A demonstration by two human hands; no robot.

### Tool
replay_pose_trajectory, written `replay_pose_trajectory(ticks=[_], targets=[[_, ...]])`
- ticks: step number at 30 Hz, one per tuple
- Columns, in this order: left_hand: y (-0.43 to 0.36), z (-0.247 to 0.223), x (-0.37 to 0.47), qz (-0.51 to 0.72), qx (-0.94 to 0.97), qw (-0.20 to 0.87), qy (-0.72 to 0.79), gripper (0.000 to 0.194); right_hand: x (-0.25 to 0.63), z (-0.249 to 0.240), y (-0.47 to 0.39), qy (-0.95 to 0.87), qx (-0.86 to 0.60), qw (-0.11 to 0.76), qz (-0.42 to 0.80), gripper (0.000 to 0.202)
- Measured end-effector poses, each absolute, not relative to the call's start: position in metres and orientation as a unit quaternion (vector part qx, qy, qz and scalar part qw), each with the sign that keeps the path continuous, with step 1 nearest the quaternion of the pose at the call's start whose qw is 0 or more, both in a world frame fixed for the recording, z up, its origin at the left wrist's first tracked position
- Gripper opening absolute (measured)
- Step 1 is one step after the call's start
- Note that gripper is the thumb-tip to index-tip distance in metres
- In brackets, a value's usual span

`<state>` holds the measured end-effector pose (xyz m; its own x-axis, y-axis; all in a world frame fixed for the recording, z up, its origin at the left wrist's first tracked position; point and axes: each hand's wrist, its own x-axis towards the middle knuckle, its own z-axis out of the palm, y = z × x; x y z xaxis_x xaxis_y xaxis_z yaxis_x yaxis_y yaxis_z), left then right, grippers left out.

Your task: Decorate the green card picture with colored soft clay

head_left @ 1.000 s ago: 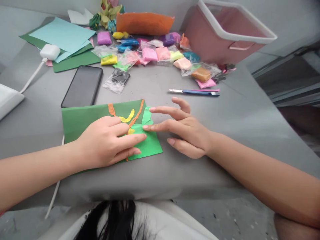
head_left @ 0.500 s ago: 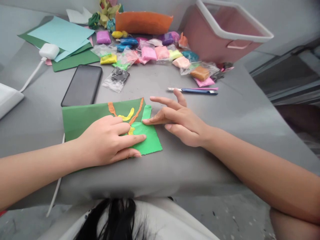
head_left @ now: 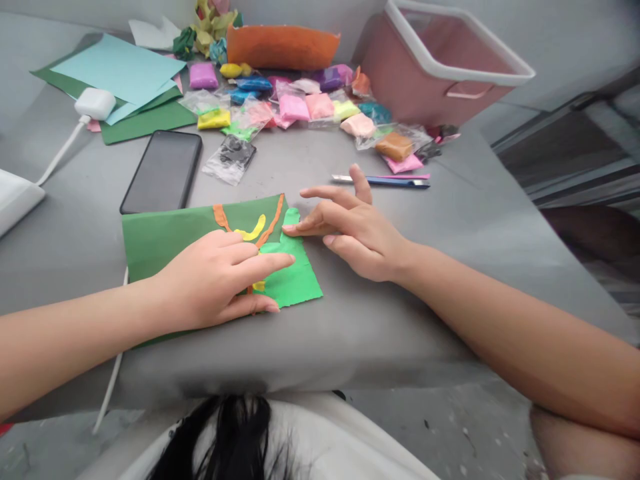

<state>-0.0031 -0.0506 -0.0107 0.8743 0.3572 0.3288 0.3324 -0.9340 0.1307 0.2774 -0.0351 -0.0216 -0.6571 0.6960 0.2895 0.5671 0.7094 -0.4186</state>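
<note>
A dark green paper sheet [head_left: 160,233] lies near the table's front edge. Thin strips of orange clay [head_left: 274,223] and yellow clay [head_left: 257,230] are stuck to it. Bright green clay [head_left: 297,277] is spread flat over its right end and narrows to a rounded strip at the top. My left hand [head_left: 215,280] rests flat on the sheet, index finger and thumb stretched over the green clay, hiding part of the pattern. With a fingertip, my right hand [head_left: 357,230] touches the green strip near its top; its other fingers are spread and hold nothing.
A phone [head_left: 163,172] lies behind the sheet and a craft knife [head_left: 383,181] behind my right hand. Several bagged clay packets [head_left: 295,107] line the back, beside a pink bin [head_left: 425,80]. Coloured paper [head_left: 117,67] and a white charger [head_left: 95,103] are at left.
My right fingertip has slid up along the green strip. My left index finger has moved slightly up, uncovering more yellow clay beneath. The view has shifted slightly.
</note>
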Motion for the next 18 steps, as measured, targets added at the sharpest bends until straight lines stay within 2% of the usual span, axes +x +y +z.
replay_pose_trajectory(ticks=[4,10,18], targets=[[-0.0512,-0.0105,-0.0026,0.177,0.966,0.043,0.183,0.046,0.2773,-0.0217,-0.0325,-0.896,-0.356,0.221,0.147,0.043],[-0.0505,-0.0122,-0.0035,0.177,0.957,0.073,0.216,0.031,0.2760,-0.0226,-0.0292,-0.889,-0.378,0.220,0.134,0.041],[-0.0512,-0.0129,-0.0038,0.173,0.949,0.096,0.244,0.028,0.2761,-0.0260,-0.0253,-0.887,-0.387,0.222,0.117,0.040]])
